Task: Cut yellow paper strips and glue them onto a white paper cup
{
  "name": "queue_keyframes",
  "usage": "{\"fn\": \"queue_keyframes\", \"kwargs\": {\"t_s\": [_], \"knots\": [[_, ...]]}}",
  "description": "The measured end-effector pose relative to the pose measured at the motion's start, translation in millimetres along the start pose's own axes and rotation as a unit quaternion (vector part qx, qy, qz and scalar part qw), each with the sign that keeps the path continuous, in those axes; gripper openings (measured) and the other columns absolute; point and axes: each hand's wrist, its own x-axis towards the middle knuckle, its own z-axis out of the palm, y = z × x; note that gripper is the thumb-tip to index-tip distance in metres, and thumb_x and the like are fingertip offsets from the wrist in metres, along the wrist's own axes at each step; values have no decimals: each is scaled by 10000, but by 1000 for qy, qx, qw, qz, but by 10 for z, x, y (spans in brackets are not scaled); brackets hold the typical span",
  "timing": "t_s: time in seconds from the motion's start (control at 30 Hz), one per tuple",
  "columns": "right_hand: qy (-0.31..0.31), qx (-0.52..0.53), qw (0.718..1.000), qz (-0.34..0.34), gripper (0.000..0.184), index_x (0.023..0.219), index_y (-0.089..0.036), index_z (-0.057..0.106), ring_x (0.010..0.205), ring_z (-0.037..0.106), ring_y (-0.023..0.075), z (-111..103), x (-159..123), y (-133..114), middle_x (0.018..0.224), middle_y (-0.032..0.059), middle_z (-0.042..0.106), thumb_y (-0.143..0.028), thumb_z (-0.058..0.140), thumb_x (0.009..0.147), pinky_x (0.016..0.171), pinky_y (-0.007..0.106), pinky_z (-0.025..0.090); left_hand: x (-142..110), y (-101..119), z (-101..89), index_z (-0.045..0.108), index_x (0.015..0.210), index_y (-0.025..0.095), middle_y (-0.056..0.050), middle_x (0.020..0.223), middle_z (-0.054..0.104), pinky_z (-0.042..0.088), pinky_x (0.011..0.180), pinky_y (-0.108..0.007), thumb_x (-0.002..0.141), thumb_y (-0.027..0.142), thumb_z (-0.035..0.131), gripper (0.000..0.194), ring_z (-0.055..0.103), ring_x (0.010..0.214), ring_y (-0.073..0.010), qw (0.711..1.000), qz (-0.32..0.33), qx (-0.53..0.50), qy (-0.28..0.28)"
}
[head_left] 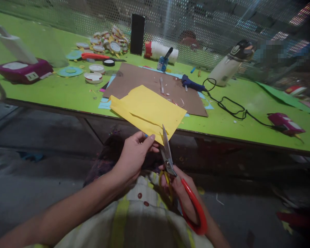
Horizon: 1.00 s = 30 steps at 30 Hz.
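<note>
Between the thumb and fingers of my left hand (135,151) is the near edge of a yellow paper sheet (152,106). A cut strip along the sheet's near side stands partly apart from the rest. My right hand (182,187) is closed round the handles of a pair of scissors (167,148), one loop red and the other yellow. The blades point up and away from me, at the sheet's near corner. Beyond the sheet lies a brown board (136,77) with paper scraps and a small white stick on it.
On the green table (74,100) stand a blue glue gun (192,83) with a black cord, a small blue bottle (162,62), a thermos (227,65) and a black box (137,34). Small round pieces (111,41) are heaped at the back. A purple power strip (23,70) lies left.
</note>
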Motion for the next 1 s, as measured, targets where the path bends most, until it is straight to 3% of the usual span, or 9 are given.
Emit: {"fn": "queue_keyframes", "kwargs": {"t_s": [0.17,0.37,0.63,0.8,1.0], "knots": [[-13,2,1000,13,553,1062,-169,533,608,446,120,-65,-20,33,743,16,513,-655,451,810,550,263,351,30,51,-36,580,710,134,-15,672,641,476,553,-202,753,288,640,171,589,559,-97,999,-5,49,-7],[-37,-13,999,26,560,1079,-166,522,564,394,104,-129,-25,36,709,-2,483,-653,438,817,500,244,310,34,135,-74,600,741,119,-13,662,639,478,561,-198,765,282,623,166,573,549,-88,994,10,109,-30],[-27,-43,999,18,554,1075,-156,538,562,408,111,-107,-37,2,698,6,496,-639,421,833,510,253,337,44,137,-77,608,741,119,-12,663,634,462,544,-196,753,299,631,181,558,550,-89,995,8,92,-27],[9,-2,999,35,608,1064,-170,572,592,517,150,-96,18,192,737,41,570,-687,495,753,548,281,415,53,117,-58,586,723,123,-12,657,628,473,556,-213,757,288,628,173,563,540,-94,997,6,70,-15],[32,-3,999,21,644,1051,-163,589,540,493,130,-108,68,323,702,31,576,-713,491,731,488,251,394,33,77,1,568,686,134,-2,650,621,459,528,-187,745,280,648,177,568,539,-85,999,11,43,7]]}}
